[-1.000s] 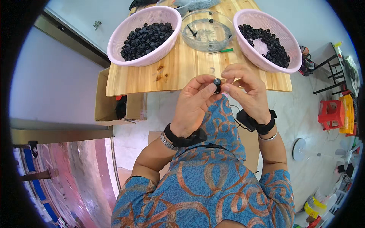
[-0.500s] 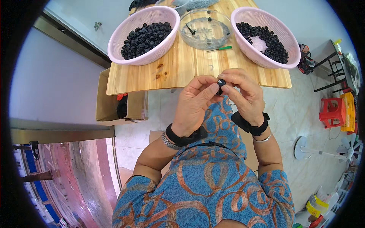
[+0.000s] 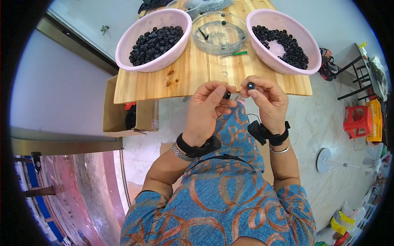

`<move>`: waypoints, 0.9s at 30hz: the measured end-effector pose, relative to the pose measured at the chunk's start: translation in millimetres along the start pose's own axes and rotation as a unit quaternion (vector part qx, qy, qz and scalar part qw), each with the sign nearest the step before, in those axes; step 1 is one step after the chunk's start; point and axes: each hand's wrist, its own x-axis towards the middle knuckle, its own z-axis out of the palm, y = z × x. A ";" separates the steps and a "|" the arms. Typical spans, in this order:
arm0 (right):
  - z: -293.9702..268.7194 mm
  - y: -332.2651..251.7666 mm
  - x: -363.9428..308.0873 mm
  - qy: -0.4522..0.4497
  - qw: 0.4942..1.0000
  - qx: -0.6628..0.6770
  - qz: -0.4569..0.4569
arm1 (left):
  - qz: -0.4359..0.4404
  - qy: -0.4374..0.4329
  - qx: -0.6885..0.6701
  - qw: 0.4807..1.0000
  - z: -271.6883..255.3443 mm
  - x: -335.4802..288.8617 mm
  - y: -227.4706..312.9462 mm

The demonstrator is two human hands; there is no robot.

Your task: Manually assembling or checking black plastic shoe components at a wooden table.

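Both hands are raised just over the table's near edge, a small gap between them. My left hand (image 3: 208, 105) pinches a small black round part (image 3: 227, 94) between thumb and fingers. In my right hand (image 3: 266, 95) is a small black cap with a pale centre (image 3: 251, 85), gripped by thumb and forefinger. Beyond them stand two pink mesh baskets, the left basket (image 3: 120, 51) heaped with black round pieces (image 3: 156, 45), the right basket (image 3: 312, 45) holding black ring-like pieces (image 3: 293, 51).
A clear round tray (image 3: 219, 50) with thin small pieces stands between the baskets. A green-handled tool (image 3: 240, 53) lies before it on the wooden table (image 3: 193, 80). Below the table's left side is a cardboard box (image 3: 147, 117). Red stools (image 3: 356, 121) and a white fan (image 3: 324, 160) stand right.
My hands have moved apart. Earlier both held black parts together at one spot; now each hand has its own small black piece.
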 end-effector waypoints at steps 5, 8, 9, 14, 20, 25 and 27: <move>0.5 -10.8 -1.0 0.032 0.997 -0.045 0.048 | -0.005 0.015 -0.056 0.998 -8.9 3.0 -1.8; -2.5 -10.0 -1.3 0.051 0.996 -0.047 0.056 | -0.003 0.022 -0.039 0.999 -2.6 3.1 0.4; -3.4 -8.6 -1.6 0.055 0.996 -0.043 0.055 | 0.001 0.019 -0.035 0.999 0.1 1.5 2.2; -3.5 -5.4 -3.1 0.058 0.996 -0.044 0.052 | 0.020 0.004 -0.017 1.000 0.4 -2.1 2.8; 2.8 -12.6 -5.5 0.054 0.995 -0.057 0.061 | 0.009 -0.025 -0.028 0.999 5.7 -4.9 6.8; 14.4 -22.4 -4.5 0.030 0.991 -0.118 0.061 | -0.017 -0.021 -0.058 0.998 2.1 -4.9 9.6; 17.7 -20.6 0.2 -0.003 0.967 -0.249 -0.055 | -0.015 -0.024 -0.056 0.998 0.9 -4.4 9.8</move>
